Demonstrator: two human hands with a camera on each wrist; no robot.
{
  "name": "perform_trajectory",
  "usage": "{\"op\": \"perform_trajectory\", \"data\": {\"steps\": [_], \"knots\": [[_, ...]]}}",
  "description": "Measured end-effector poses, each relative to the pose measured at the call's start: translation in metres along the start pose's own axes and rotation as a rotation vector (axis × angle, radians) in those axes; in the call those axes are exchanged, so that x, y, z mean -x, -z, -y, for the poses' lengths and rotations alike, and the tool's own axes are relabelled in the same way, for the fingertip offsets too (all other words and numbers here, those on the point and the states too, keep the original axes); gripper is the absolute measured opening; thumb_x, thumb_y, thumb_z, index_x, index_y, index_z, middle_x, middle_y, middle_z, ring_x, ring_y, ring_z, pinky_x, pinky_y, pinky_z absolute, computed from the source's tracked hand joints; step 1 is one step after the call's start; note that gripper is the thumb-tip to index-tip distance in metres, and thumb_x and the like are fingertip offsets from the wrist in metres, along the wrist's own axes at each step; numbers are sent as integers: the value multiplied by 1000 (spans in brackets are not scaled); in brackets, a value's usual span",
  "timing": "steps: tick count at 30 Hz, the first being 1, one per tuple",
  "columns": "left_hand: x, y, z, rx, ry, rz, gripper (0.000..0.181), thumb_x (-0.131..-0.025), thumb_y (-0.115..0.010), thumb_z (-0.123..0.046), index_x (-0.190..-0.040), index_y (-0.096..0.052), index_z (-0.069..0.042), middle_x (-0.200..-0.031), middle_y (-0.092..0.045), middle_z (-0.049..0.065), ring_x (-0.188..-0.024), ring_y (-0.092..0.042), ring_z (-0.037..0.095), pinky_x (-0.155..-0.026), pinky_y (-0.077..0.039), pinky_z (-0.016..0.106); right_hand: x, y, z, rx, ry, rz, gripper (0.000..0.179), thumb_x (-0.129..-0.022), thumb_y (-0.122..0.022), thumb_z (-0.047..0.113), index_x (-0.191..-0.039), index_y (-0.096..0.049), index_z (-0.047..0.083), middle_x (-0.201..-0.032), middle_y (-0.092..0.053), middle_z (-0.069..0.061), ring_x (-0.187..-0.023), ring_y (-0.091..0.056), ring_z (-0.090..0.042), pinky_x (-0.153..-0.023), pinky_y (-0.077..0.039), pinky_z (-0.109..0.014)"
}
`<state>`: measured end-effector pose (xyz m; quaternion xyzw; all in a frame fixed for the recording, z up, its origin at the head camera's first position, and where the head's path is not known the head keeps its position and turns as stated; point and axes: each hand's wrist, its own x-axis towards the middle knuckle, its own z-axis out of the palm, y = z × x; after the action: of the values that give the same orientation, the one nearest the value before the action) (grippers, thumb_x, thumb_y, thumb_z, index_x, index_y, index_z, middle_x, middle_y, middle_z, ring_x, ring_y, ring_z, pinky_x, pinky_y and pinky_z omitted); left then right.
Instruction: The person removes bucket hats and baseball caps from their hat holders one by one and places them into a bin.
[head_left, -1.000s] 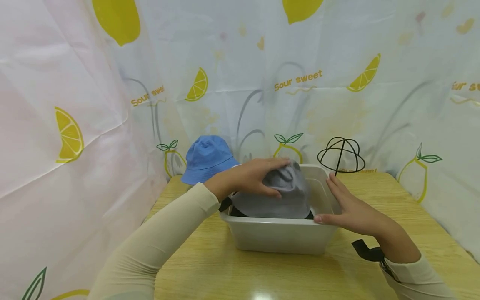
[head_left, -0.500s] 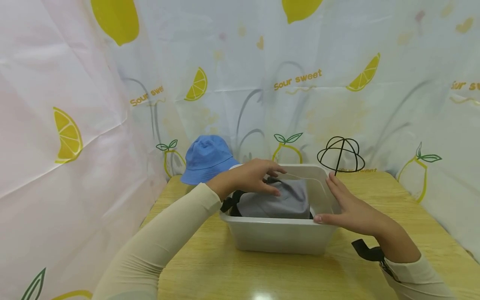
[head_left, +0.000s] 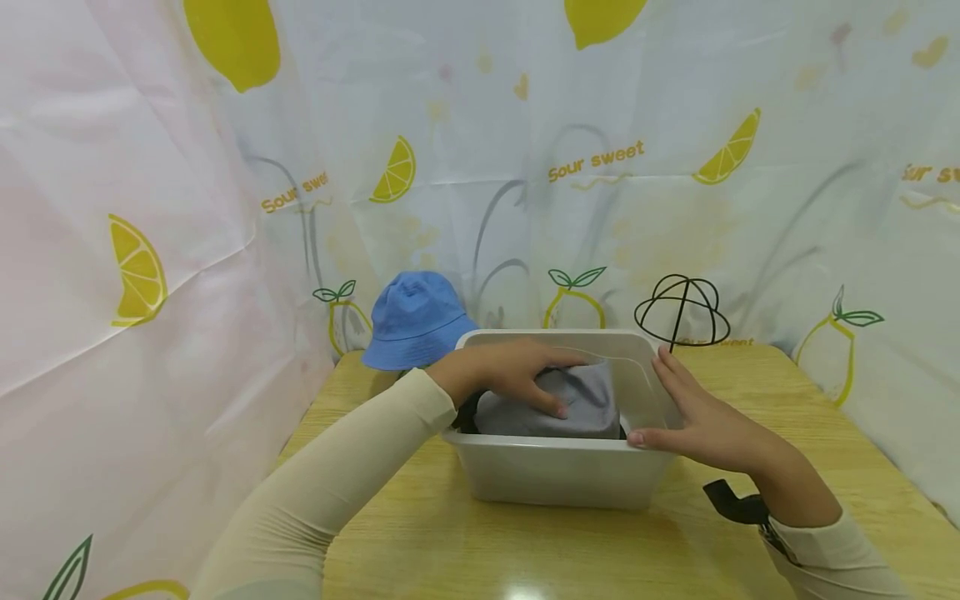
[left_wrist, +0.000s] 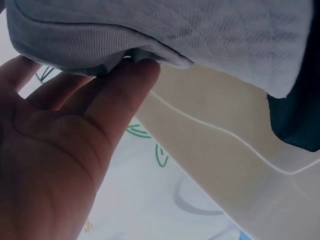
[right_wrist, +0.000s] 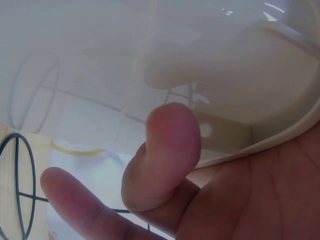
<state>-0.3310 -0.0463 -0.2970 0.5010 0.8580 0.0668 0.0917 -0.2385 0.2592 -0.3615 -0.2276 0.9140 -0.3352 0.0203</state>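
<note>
A grey fabric hat [head_left: 581, 404] lies inside a white plastic bin [head_left: 558, 475], low and partly collapsed. My left hand [head_left: 513, 375] rests over its top with the thumb spread. In the left wrist view, fingertips touch the edge of the grey cloth [left_wrist: 165, 30]. Dark fabric [left_wrist: 295, 120] shows under the hat; its kind is hidden. At the bin's right side, my right hand [head_left: 708, 425] lies against the wall and corner, fingers extended and thumb on the near rim. The right wrist view shows that thumb [right_wrist: 172, 150] beside the glossy bin wall.
A blue bucket hat [head_left: 416, 321] sits raised at the back left, its support mostly hidden. Behind the bin on the right stands a black wire hat stand [head_left: 682, 312]. Everything stands on a wooden table [head_left: 420, 525], with a lemon-print curtain [head_left: 487, 108] around it.
The grey hat's crown has sunk from above the rim into the bin. My left hand lifted slightly off it, then came down onto it again. My right hand has stayed in place.
</note>
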Motion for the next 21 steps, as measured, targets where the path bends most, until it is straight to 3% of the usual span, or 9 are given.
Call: {"op": "perform_trajectory", "data": {"steps": [10,21], "knots": [[-3,-4,-8,-29,90,147,75,-95,-72,-50,-161,-40,-31,-162,-45,-4,-148,-42,14,-122,-34,32,0,1,1,22,-3,3,119,-91,-76,50,-167,8,15,-173,15,-15,-157,4,-50,-112,-18,-80],[-14,-13,-8,-50,101,230,74,-94,-70,-55,-160,-41,-37,-160,-47,-5,-147,-43,13,-121,-34,31,0,1,1,11,-2,2,119,-91,-76,49,-167,7,13,-173,16,-16,-157,6,-51,-111,-17,-81]]}}
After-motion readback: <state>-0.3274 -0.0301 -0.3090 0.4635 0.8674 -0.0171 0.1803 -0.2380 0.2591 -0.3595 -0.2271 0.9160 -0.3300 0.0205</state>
